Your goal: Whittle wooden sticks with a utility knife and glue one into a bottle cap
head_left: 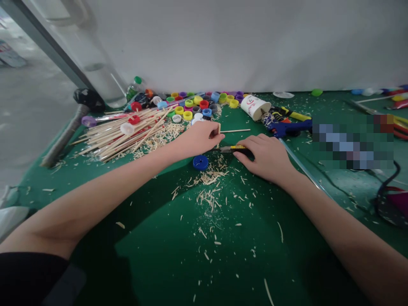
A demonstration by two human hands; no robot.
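Observation:
My left hand (pixel 204 138) is closed in a pinch on a thin wooden stick, whose short pale end (pixel 219 128) shows by the fingertips. Wrapped in my right hand (pixel 264 157) is a utility knife (pixel 237 147) with a yellow and black handle; its tip points left, close under my left fingertips. Just below lies a blue bottle cap (pixel 200 162) with holes in it. Wood shavings (pixel 212 174) are scattered around the cap. Another light stick (pixel 237 130) extends to the right behind the left fingertips.
Wooden sticks (pixel 127 136) lie piled at the left, beside a hammer (pixel 66 136). Coloured bottle caps (pixel 188 114) crowd the wall. A paper cup (pixel 255 107) lies tipped near a blue glue gun (pixel 291 127). Green tabletop (pixel 153 255) carries scattered shavings.

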